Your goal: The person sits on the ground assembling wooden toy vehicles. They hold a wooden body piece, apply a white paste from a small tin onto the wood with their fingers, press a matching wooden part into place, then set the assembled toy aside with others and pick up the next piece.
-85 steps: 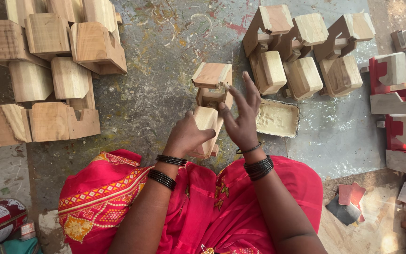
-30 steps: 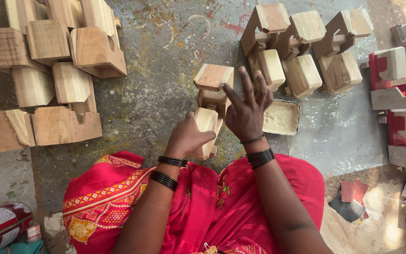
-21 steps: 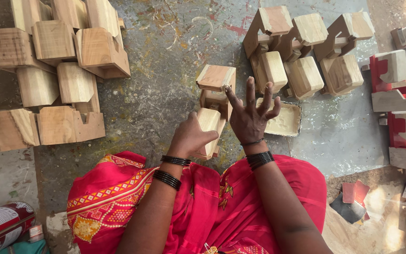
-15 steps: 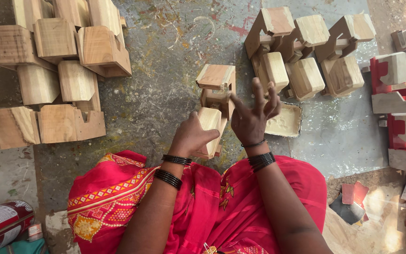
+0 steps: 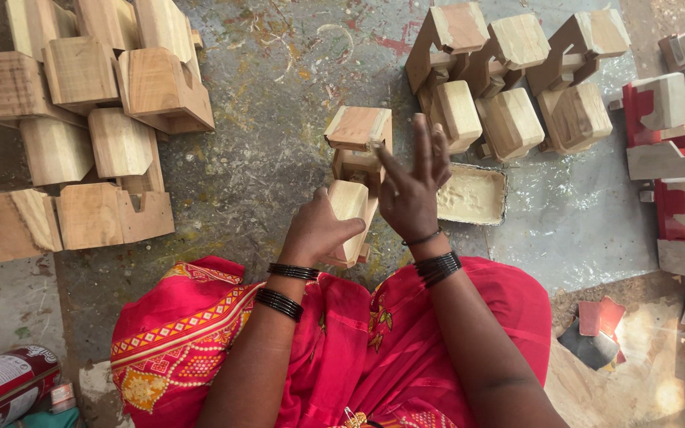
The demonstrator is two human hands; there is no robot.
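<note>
Left hand grips the pale notched wooden block; right hand, fingers spread, rubs it; a loosened grip could topple it.

A: Even daylight, bright, with soft shadows beside the blocks.
B: Glare on the floor right of the right hand; its fingers slightly blurred, the rest sharp.

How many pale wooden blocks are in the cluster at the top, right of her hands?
6: three in a back row, three in front. Others may be hidden.
</note>
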